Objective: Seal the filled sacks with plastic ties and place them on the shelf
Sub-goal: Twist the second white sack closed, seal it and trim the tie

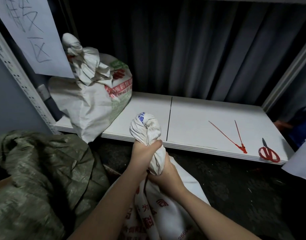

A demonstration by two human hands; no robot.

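One sealed sack (95, 94) stands already on the shelf (209, 122), at its left end, neck bunched up. The 2nd sack (154, 201) is on the floor in front of the shelf. Both hands clench its twisted neck: left hand (142, 151) above, right hand (166, 174) just below, fingers wrapped round the cloth. No tie seems on it yet. Two red plastic ties (235, 135) wait on the shelf's right part, near red scissors (268, 152). So approx. half done, I think — left: tie this neck, lift sack to shelf.
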